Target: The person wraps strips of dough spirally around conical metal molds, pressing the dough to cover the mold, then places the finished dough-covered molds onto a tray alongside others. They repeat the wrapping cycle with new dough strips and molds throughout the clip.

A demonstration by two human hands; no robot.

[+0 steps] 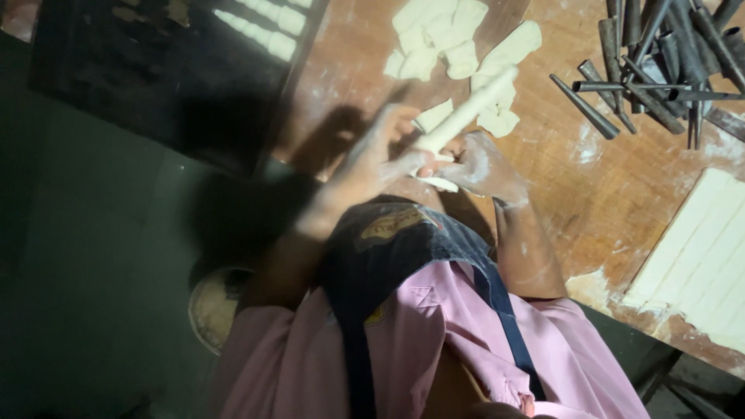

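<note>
A: Wrapping dough round a cone (466, 115) right now, both hands up over the table (590, 194). Left hand (372, 159) is cupping the wide end, fingers curled half-closed against it. Right hand (481, 167) is pinching a loose strip (440, 184) just below, thumb & fingertips narrow.

B: So the cone's in the air, not on the wood?

A: Looks that way, tilted, tip pointing up-right toward the scraps (450, 39). Hands are floury, so grip is prob dry, not slick.

B: How's it handling?

A: Judging by the look: light thing, stiff core inside, soft skin outside. Dough is thin, likely tearing or denting w/ a hard squeeze. Best hold is at the wide end, where the left hand's sitting, w/ light pressure only.

B: And the strip?

A: Limp & stretchy, I'd say; hanging between the fingers. Needs support close to where it's meeting the cone.

B: Anything else nearby?

A: Bare metal cones (660, 54) piled far right, well apart. Cut dough sheet (702, 248) lying by the right elbow.
</note>
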